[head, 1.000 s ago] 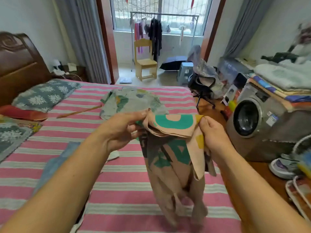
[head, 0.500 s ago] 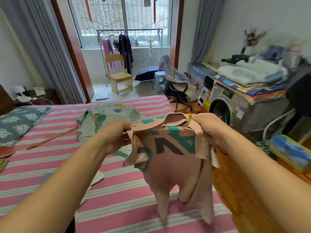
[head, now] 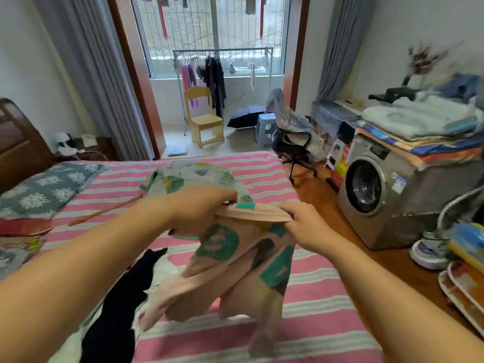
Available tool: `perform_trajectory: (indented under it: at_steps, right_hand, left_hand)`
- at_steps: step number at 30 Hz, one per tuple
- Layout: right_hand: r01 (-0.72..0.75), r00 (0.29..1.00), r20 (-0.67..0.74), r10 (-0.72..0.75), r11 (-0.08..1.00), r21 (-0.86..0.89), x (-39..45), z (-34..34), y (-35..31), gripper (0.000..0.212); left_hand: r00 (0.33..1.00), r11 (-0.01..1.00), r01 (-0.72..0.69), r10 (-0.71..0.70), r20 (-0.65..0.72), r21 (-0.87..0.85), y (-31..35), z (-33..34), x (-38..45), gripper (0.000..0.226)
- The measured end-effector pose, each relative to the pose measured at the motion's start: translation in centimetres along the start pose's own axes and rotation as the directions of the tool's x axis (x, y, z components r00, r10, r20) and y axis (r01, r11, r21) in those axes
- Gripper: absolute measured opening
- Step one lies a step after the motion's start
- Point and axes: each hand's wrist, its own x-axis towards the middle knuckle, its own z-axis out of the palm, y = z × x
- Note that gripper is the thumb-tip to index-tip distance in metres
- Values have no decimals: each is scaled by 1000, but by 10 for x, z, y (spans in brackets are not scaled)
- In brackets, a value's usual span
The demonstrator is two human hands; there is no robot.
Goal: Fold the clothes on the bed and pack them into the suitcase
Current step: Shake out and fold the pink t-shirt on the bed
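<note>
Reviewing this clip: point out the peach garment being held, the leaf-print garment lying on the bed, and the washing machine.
Peach garment point(head: 243, 260): head view, on its hanging front with the green print.
Leaf-print garment point(head: 183, 176): head view, on its middle.
Washing machine point(head: 366, 187): head view, on its round door.

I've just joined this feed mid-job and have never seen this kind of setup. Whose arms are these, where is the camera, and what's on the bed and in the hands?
There is no machine here: a person wears one wide-angle camera on the head, looking forward and down. The left hand and right hand both pinch the top edge of a beige garment with green print, which hangs down over the pink striped bed. Farther back on the bed lies a leaf-print garment; a black garment lies near the left arm. No suitcase is in view.
</note>
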Motion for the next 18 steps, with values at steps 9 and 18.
perform_trajectory:
  at_steps: [9,18]
  right_hand:
    - [-46,999,0,46,995,93,7,8,-8,22]
    - [-57,939,-345,-4,985,-165,31,-27,-4,32]
  left_hand:
    - [847,906,295,-395,-356,-303,-89,21,-18,23]
    - [650,720,355,-649,-396,-597,-77,6,6,34]
